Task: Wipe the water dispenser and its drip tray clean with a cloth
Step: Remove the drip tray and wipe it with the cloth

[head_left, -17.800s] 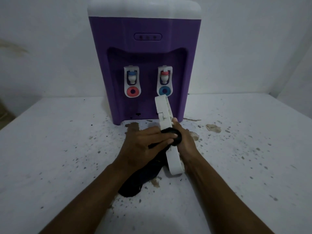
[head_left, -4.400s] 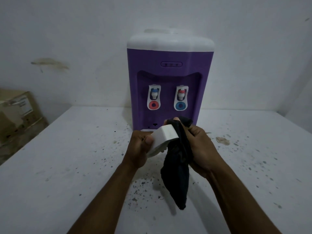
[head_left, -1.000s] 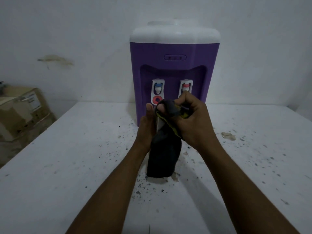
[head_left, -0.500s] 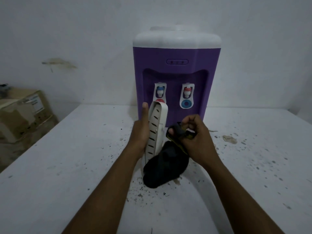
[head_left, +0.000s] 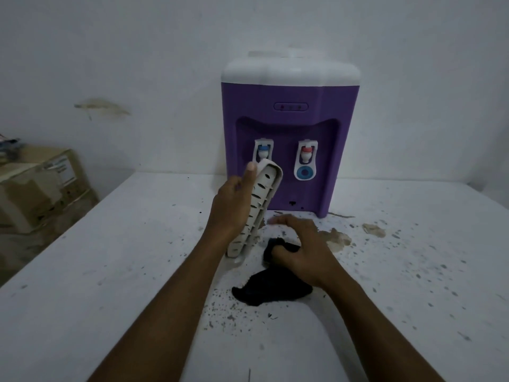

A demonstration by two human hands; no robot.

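Observation:
The purple water dispenser [head_left: 289, 128] with a white top stands at the back of the white table [head_left: 110, 271], against the wall. My left hand [head_left: 234, 208] holds the white slotted drip tray [head_left: 260, 202] on end, tilted, its lower end near the table in front of the dispenser. The black cloth [head_left: 272, 289] lies bunched on the table just right of the tray. My right hand [head_left: 300, 249] lies over the cloth with its fingers stretched forward; a lump of cloth shows beside the thumb.
Dark specks and brown stains [head_left: 340, 239] cover the table around the dispenser's front. A cardboard box [head_left: 41, 186] sits beyond the table's left edge.
My right hand has come down from beside the tray to the table, and the cloth now lies on the tabletop under it. The tray stays in my left hand, tilted a little more.

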